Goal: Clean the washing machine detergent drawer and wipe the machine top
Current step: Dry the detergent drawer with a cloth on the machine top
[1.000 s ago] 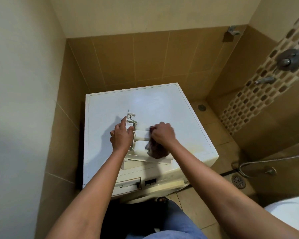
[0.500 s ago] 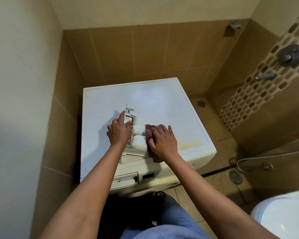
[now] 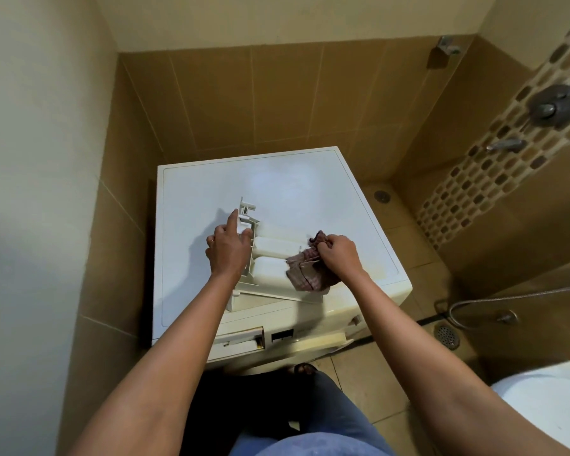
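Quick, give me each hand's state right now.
Left hand: grips the left wall of the white plastic detergent drawer.
Right hand: closed on the crumpled reddish-brown checked cloth.

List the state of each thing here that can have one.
Detergent drawer: pulled out, lying on the machine top.
Drawer slot: open, drawer out.
Cloth: crumpled, on the drawer's right side.
Right hand: grips the cloth.
Left hand: holds the drawer's left wall.
Machine top: yellowish stain near its right front corner.

Machine top lies open behind the drawer; tiled wall crowds left
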The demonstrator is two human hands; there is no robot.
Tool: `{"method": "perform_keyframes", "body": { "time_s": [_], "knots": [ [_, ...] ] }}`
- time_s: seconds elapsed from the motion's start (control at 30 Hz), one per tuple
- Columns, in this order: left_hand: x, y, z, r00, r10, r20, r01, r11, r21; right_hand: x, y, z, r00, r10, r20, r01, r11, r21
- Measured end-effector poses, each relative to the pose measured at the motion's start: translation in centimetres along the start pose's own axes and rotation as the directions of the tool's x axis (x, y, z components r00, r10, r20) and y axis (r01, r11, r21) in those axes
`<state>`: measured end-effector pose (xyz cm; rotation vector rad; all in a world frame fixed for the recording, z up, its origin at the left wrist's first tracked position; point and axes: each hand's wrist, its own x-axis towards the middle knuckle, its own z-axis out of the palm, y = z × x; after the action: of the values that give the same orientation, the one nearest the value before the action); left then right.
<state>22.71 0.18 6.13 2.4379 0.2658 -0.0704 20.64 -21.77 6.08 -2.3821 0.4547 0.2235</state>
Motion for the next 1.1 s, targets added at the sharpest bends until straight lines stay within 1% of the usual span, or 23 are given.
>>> {"method": "perform_keyframes", "body": {
  "time_s": [0.07,0.13,0.3,0.37,0.43,0.5,0.57,0.63,0.73,0.77,0.83,0.9,0.97,1.03,1.1],
  "knots": [
    [0.1,0.0,-0.1,1.0,0.009,0.001,-0.009,1.0,-0.001,0.2,-1.5,0.5,0.999,-0.045,0.006,0.046,0.989,-0.144],
    [0.1,0.0,-0.1,1.0,0.009,0.004,-0.009,1.0,0.01,0.4,-3.3,1.4,0.99,-0.136,0.019,0.137,0.968,-0.212],
    [0.1,0.1,-0.2,1.0,-0.004,-0.002,0.004,0.999,0.051,-1.1,-7.8,4.3,0.93,-0.348,0.123,0.363,0.92,-0.145],
    [0.1,0.1,-0.2,1.0,-0.002,-0.014,0.003,0.997,0.079,-2.3,-7.8,5.6,0.886,-0.44,0.146,0.461,0.87,-0.173],
    [0.0,0.1,-0.2,1.0,-0.002,-0.027,0.005,0.995,0.097,-3.4,-6.2,6.3,0.847,-0.502,0.176,0.531,0.812,-0.241],
    [-0.1,0.2,-0.2,0.999,-0.01,-0.044,0.015,0.994,0.105,-4.2,-3.5,6.0,0.841,-0.52,0.15,0.539,0.784,-0.308],
    [-0.2,0.3,-0.2,0.999,-0.011,-0.048,0.016,0.994,0.106,-4.9,-1.0,5.1,0.86,-0.5,0.102,0.497,0.779,-0.382],
    [-0.3,0.3,-0.2,0.999,-0.002,-0.035,0.005,0.996,0.087,-5.3,0.1,4.6,0.869,-0.486,0.092,0.472,0.762,-0.443],
    [-0.2,0.1,-0.3,1.0,0.009,-0.015,-0.009,0.999,0.046,-5.5,-1.9,5.6,0.908,-0.409,0.094,0.409,0.812,-0.418],
    [-0.2,0.1,-0.3,1.0,0.011,-0.012,-0.011,0.999,0.037,-5.6,-2.8,6.1,0.911,-0.403,0.091,0.404,0.823,-0.399],
    [-0.2,-0.1,-0.3,1.0,0.011,-0.009,-0.011,0.999,0.04,-6.1,-3.9,7.3,0.881,-0.459,0.116,0.468,0.807,-0.36],
    [-0.1,0.0,-0.3,1.0,0.012,-0.011,-0.011,0.998,0.055,-6.7,-3.6,7.9,0.809,-0.567,0.158,0.584,0.74,-0.333],
    [-0.2,0.0,-0.3,1.0,0.008,-0.005,-0.007,0.999,0.046,-7.1,-2.3,7.5,0.75,-0.639,0.173,0.653,0.67,-0.353],
    [-0.2,-0.1,-0.4,1.0,-0.009,0.004,0.009,1.0,-0.018,-7.2,-0.3,6.6,0.746,-0.647,0.157,0.65,0.657,-0.382],
    [-0.2,0.0,-0.5,0.999,-0.037,0.012,0.038,0.995,-0.093,-7.0,2.2,5.5,0.78,-0.621,0.078,0.597,0.701,-0.39]
  ]
}}
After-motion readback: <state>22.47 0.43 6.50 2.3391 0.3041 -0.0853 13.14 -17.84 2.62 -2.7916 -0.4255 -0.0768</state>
